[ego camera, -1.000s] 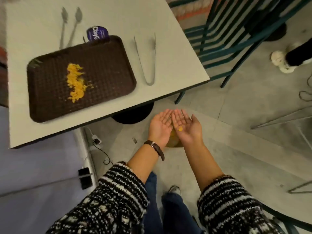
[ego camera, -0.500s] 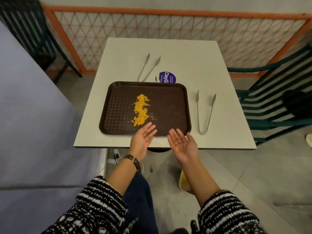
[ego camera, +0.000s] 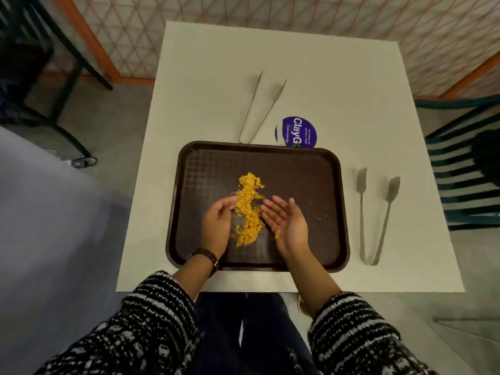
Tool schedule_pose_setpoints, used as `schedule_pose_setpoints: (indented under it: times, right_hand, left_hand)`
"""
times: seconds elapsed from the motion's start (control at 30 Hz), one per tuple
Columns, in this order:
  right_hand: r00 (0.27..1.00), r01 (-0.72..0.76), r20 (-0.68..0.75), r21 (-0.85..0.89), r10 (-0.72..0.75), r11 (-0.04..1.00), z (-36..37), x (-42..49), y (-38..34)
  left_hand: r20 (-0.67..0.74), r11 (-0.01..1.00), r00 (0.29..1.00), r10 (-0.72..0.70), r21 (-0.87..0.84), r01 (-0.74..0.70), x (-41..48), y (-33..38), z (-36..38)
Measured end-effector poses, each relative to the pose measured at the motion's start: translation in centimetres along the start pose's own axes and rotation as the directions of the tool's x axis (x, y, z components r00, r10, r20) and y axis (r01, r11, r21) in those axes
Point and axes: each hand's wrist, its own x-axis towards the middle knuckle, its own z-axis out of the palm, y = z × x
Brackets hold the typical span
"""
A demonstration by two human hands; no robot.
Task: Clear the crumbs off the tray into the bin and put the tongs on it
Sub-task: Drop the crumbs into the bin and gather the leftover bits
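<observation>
Moved onto brown tray [ego camera: 305,185]: left hand [ego camera: 217,226], right hand [ego camera: 288,223], both slack-fingered, nothing gripped, flanking crumbs [ego camera: 247,209] laid lengthwise away; tongs [ego camera: 376,215] right of tray, tips pointed away.

Purple disc [ego camera: 299,131]: near part hidden behind the far rim of the tray [ego camera: 311,169]; lettering cut off at "ClayG", small print illegible. Far tongs [ego camera: 259,109]: hinge end meets that rim, contact undetermined. Crumbs [ego camera: 247,209]: left margin covered by fingers of the left hand [ego camera: 216,226]. Green chair [ego camera: 460,103]: cut by the right picture edge.
</observation>
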Motion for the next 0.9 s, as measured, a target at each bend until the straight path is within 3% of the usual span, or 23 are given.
schedule_pose_setpoints:
  times: [0.23,0.43,0.6,0.73,0.83,0.9]
  right_hand:
    - [0.952,0.299,0.183,-0.389,-0.245,0.872,2.8,3.6,0.2]
    - [0.832,0.554,0.419,-0.595,-0.363,0.582,3.8,8.4,0.1]
    - [0.752,0.658,0.622,-0.697,-0.218,0.284,3.0,10.6,0.4]
    - [0.637,0.771,0.771,-0.636,-0.009,0.046,1.8,9.4,0.8]
    - [0.576,0.812,0.81,-0.582,0.113,0.039,0.6,7.7,1.7]
    - [0.592,0.791,0.798,-0.602,0.115,0.108,0.1,6.4,2.0]
  left_hand:
    - [-0.091,0.997,0.994,-0.062,-0.045,0.058,2.1,-0.7,-0.9]
    - [-0.131,0.986,0.984,-0.116,-0.133,0.099,2.0,-0.9,-1.7]
    - [-0.15,0.973,0.978,-0.146,-0.199,0.115,1.6,-1.5,-2.2]
    - [-0.136,0.97,0.977,-0.161,-0.202,0.132,1.0,-2.0,-2.5]
    - [-0.096,0.976,0.982,-0.162,-0.159,0.145,0.9,-2.3,-2.6]
    - [-0.094,0.981,0.984,-0.151,-0.137,0.137,0.9,-2.0,-2.6]
